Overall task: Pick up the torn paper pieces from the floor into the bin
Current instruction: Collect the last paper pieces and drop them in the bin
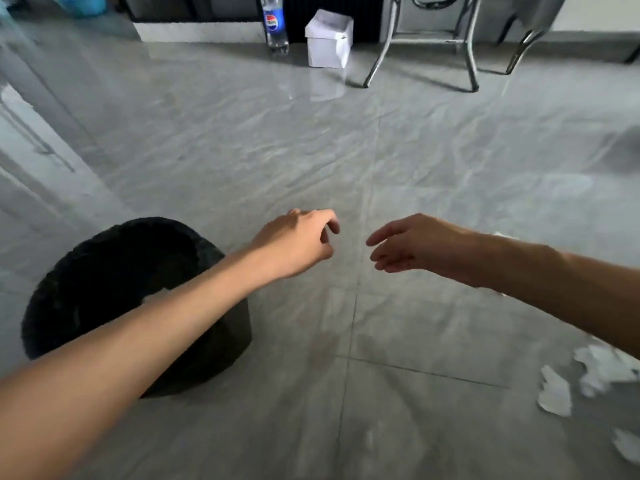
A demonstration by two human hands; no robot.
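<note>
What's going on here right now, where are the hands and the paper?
A person is reaching both bare arms out over a grey tiled floor. The left hand is loosely curled and the right hand is open; neither visibly holds paper. The black bin stands on the floor under the left forearm. Torn paper pieces still lie on the floor at the lower right, under the right forearm.
</note>
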